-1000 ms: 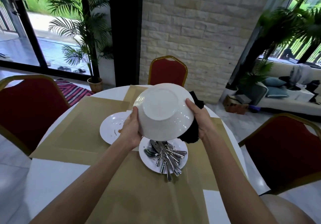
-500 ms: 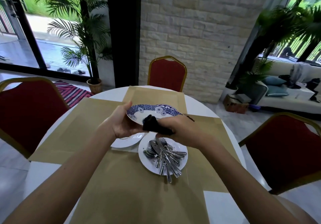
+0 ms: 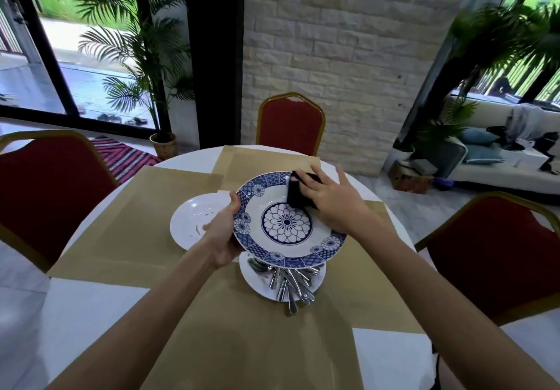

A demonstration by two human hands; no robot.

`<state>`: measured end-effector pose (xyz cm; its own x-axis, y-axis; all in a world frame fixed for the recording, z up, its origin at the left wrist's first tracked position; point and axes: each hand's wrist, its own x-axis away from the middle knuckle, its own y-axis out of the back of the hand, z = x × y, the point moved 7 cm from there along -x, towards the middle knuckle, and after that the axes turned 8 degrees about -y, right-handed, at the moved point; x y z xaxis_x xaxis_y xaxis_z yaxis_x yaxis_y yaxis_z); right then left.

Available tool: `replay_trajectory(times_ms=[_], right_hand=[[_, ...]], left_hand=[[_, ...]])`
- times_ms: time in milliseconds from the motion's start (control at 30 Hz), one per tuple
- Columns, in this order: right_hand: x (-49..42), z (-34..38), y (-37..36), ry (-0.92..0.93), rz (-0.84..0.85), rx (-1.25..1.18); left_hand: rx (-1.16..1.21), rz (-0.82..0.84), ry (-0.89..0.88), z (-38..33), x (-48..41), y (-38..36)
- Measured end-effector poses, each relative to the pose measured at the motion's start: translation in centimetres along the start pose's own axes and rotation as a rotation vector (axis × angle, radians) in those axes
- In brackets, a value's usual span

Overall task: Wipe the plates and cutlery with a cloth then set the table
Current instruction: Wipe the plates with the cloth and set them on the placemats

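Can't see the fingers of the left hand (image 3: pixel 224 238), they're under the blue patterned plate (image 3: pixel 288 223), thumb clamped on its rim; the plate hides part of the cutlery (image 3: pixel 291 283) below. Since half a second ago it's tipped toward me, and the right hand (image 3: pixel 330 199), fingers spread, presses the black cloth (image 3: pixel 295 195) near the far rim. A smeared white plate (image 3: pixel 194 220) sits to the left

Pale stone-brick wall (image 3: pixel 348 41) far centre, black pillar (image 3: pixel 212 56) on its left. Daylight through black-framed glass doors (image 3: pixel 45 71) far left, with a potted green palm (image 3: pixel 145 56) and a striped red rug (image 3: pixel 124 156) by them. Three red gold-framed chairs (image 3: pixel 291 123): far, left, right. White sofa (image 3: pixel 500 174) with teal cushions (image 3: pixel 478 136) far right. Glossy pale floor (image 3: pixel 424 208).
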<state>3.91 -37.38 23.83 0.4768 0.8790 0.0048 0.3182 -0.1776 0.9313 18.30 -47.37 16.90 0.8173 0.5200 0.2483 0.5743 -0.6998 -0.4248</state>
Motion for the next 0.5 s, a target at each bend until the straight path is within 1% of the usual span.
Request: replay_trajectory(times_ms=[67,100,167,233,300,400,467,500], right_hand=[[-0.1,1.5,0.1,0.016,-0.017,-0.070],[0.0,2.6,-0.1,0.054,-0.014,-0.105],[0.6,4.9,-0.3,0.163,0.000,-0.203],[1.5,7.1,-0.3,0.271,0.018,-0.360],[2.8,8.5,-0.1,0.367,0.046,-0.481],[4.5,8.0,-0.6,0.433,0.084,-0.601],[5.0,6.6,-1.2,0.433,0.054,-0.593],[5.0,5.8,-1.5,0.409,0.011,-0.562]], left_hand=[[0.007,0.023,-0.006,0.2,-0.1,-0.4],[0.007,0.029,-0.010,0.2,-0.1,-0.4],[0.009,0.038,-0.013,0.2,-0.1,-0.3],[0.033,0.034,-0.008,0.3,-0.2,-0.1],[0.083,0.001,-0.015,0.3,-0.4,0.7],[0.075,-0.094,-0.055,0.1,-0.3,2.3],[0.041,-0.135,-0.077,-0.1,-0.2,3.1],[0.039,-0.138,-0.083,-0.2,-0.2,3.3]])
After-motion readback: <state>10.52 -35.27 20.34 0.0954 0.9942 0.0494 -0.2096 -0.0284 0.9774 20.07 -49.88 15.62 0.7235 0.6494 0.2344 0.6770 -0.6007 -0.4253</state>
